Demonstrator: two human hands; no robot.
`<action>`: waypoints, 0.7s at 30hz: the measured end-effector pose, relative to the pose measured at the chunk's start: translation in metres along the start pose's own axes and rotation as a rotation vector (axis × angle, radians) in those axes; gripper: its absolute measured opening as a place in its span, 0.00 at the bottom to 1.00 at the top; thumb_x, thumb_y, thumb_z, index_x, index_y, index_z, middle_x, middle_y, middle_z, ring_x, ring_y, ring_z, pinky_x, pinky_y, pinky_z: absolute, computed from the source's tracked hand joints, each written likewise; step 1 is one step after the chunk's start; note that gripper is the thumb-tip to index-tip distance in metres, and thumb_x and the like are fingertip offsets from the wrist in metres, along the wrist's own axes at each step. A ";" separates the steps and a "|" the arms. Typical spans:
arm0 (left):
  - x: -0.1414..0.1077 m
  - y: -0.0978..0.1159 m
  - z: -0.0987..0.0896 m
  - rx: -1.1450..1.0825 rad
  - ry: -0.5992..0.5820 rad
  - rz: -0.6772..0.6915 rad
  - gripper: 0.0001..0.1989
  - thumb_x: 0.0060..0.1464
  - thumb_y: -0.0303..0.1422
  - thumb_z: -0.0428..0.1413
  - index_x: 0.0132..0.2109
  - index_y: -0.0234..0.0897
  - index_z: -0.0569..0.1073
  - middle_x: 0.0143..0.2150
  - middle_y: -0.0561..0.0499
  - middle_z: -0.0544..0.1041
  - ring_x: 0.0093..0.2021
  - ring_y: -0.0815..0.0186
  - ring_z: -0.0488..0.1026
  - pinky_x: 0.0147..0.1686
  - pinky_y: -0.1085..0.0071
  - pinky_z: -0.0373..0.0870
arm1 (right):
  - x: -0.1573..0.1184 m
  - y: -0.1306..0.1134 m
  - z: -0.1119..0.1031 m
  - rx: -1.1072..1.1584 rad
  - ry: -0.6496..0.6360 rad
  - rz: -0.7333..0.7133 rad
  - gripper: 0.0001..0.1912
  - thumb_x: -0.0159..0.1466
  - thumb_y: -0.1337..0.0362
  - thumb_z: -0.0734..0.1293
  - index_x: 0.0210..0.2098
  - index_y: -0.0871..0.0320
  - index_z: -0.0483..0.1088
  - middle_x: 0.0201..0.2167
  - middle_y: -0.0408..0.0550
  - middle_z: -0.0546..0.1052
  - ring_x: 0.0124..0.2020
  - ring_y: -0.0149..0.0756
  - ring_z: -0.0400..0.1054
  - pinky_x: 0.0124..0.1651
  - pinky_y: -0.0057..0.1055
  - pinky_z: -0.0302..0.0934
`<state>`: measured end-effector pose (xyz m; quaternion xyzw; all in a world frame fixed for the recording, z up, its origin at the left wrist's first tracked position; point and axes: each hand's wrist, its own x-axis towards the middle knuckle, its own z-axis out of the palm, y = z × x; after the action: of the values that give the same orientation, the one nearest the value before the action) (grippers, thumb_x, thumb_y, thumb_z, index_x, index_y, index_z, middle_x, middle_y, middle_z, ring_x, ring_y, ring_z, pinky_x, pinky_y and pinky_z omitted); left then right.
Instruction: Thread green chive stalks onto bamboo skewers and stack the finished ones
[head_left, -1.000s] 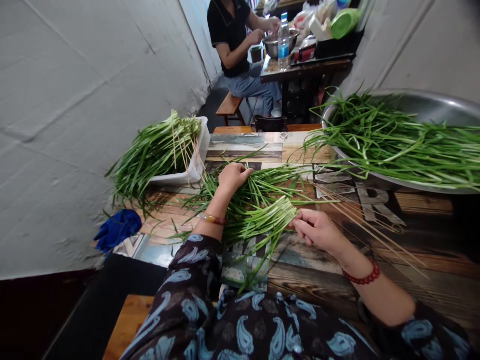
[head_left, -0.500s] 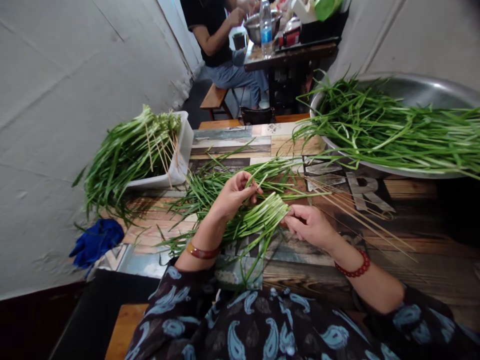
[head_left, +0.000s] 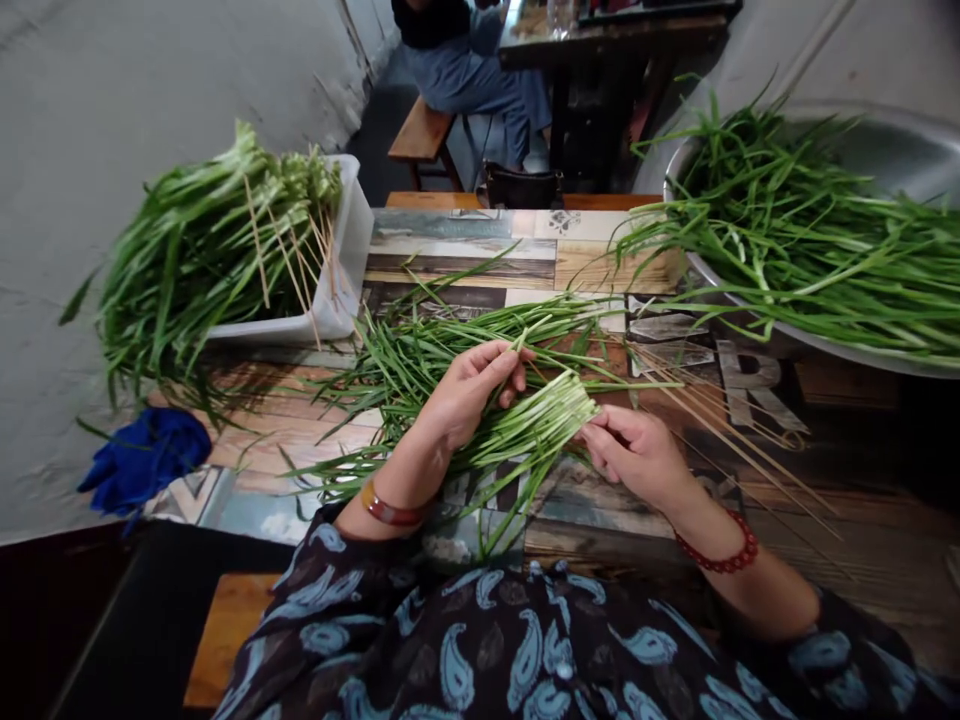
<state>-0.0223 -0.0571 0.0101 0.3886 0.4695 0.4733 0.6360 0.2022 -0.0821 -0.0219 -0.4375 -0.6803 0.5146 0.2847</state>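
Note:
A row of green chives (head_left: pixel 544 415), pale cut ends side by side, lies between my hands above the table. My right hand (head_left: pixel 634 455) is closed, thumb and fingers pinching the edge of this row at its cut ends. Whether a skewer runs through it there is hidden. My left hand (head_left: pixel 476 390) is closed too, its thumb and forefinger pinching a chive stalk (head_left: pixel 531 332) just beyond the row. Loose chives (head_left: pixel 420 370) are spread on the table under and behind my left hand. Several thin bamboo skewers (head_left: pixel 739 450) lie to the right of my right hand.
At left, a white plastic tub (head_left: pixel 341 270) holds chives threaded on skewers. A large metal basin (head_left: pixel 690 265) heaped with loose chives stands at right. Blue gloves (head_left: pixel 150 455) lie at the table's left edge. Beyond the table (head_left: pixel 465 235), a person (head_left: pixel 469 75) sits on a wooden bench (head_left: pixel 421 130).
The view has tipped downward, so the far table is mostly cut off. My left hand's thumb and forefinger have shifted slightly on the stalk. My right hand keeps its pinch on the row.

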 end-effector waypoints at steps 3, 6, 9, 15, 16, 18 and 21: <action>-0.001 -0.001 -0.001 -0.037 -0.004 -0.018 0.15 0.51 0.41 0.62 0.37 0.32 0.78 0.25 0.54 0.72 0.20 0.77 0.63 0.20 0.78 0.57 | -0.001 -0.003 0.000 -0.039 0.011 -0.029 0.15 0.67 0.61 0.61 0.25 0.58 0.67 0.16 0.39 0.69 0.14 0.24 0.58 0.20 0.23 0.52; -0.001 -0.003 -0.001 -0.013 0.039 -0.020 0.13 0.47 0.38 0.65 0.35 0.31 0.79 0.25 0.54 0.72 0.20 0.77 0.64 0.21 0.78 0.58 | -0.001 -0.004 0.000 -0.079 0.011 -0.057 0.14 0.67 0.62 0.61 0.26 0.58 0.68 0.16 0.39 0.68 0.14 0.24 0.58 0.20 0.23 0.53; -0.002 -0.005 0.000 0.006 0.082 -0.008 0.12 0.44 0.36 0.67 0.34 0.32 0.80 0.25 0.54 0.73 0.21 0.77 0.65 0.22 0.78 0.59 | -0.001 -0.005 -0.001 -0.108 0.025 -0.081 0.13 0.67 0.63 0.62 0.26 0.58 0.68 0.16 0.38 0.68 0.15 0.24 0.57 0.21 0.23 0.53; -0.004 -0.002 0.003 -0.006 0.157 -0.023 0.12 0.41 0.35 0.69 0.30 0.33 0.78 0.24 0.56 0.72 0.20 0.79 0.61 0.20 0.79 0.56 | -0.002 -0.004 -0.002 -0.135 0.033 -0.065 0.13 0.67 0.63 0.62 0.26 0.58 0.69 0.16 0.38 0.69 0.15 0.24 0.58 0.22 0.23 0.53; -0.004 -0.002 0.003 -0.005 0.155 -0.026 0.12 0.41 0.35 0.69 0.30 0.33 0.78 0.23 0.56 0.71 0.20 0.79 0.60 0.20 0.79 0.55 | -0.002 -0.004 -0.002 -0.135 0.029 -0.057 0.13 0.68 0.63 0.61 0.27 0.58 0.69 0.16 0.38 0.69 0.15 0.24 0.58 0.22 0.23 0.53; -0.004 -0.002 0.003 -0.009 0.154 -0.025 0.12 0.42 0.36 0.68 0.31 0.33 0.78 0.22 0.56 0.70 0.19 0.79 0.59 0.20 0.79 0.54 | -0.003 -0.005 -0.002 -0.135 0.019 -0.055 0.14 0.68 0.63 0.61 0.26 0.57 0.68 0.16 0.37 0.68 0.15 0.24 0.57 0.22 0.23 0.53; -0.004 -0.003 0.002 -0.020 0.166 -0.008 0.12 0.43 0.37 0.68 0.29 0.33 0.77 0.21 0.57 0.69 0.19 0.78 0.59 0.20 0.78 0.54 | -0.004 -0.006 -0.003 -0.136 0.009 -0.061 0.14 0.68 0.63 0.61 0.26 0.57 0.68 0.16 0.37 0.68 0.15 0.24 0.57 0.22 0.23 0.53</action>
<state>-0.0200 -0.0615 0.0085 0.3398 0.5175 0.5061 0.6005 0.2045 -0.0845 -0.0152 -0.4372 -0.7253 0.4563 0.2729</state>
